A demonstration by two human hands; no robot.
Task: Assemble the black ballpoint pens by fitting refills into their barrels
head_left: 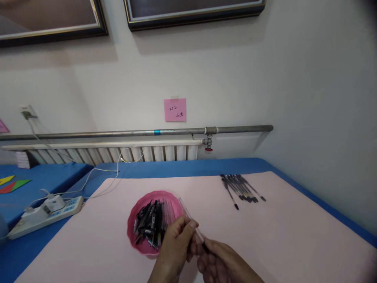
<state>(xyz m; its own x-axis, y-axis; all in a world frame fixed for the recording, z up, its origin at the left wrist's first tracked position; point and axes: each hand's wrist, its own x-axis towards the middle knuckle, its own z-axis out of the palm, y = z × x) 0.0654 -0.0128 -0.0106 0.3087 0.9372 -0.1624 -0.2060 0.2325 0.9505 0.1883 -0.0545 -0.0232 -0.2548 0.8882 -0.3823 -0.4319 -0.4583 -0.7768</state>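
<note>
Item: clear pen barrel (188, 214), light, stiff, slick plastic; I would take it at mid-length. Location: above the bench (294, 236), beside the pink bowl (135, 212) of pen parts. My left hand (173, 245) pinches it; my right hand (218, 261) grips its lower end. Assembled pens (241, 188) lie well apart.

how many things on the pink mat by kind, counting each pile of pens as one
pink bowl: 1
heap of pen parts in the bowl: 1
row of black pens: 1
clear pen tube held in both hands: 1
total: 4
</note>
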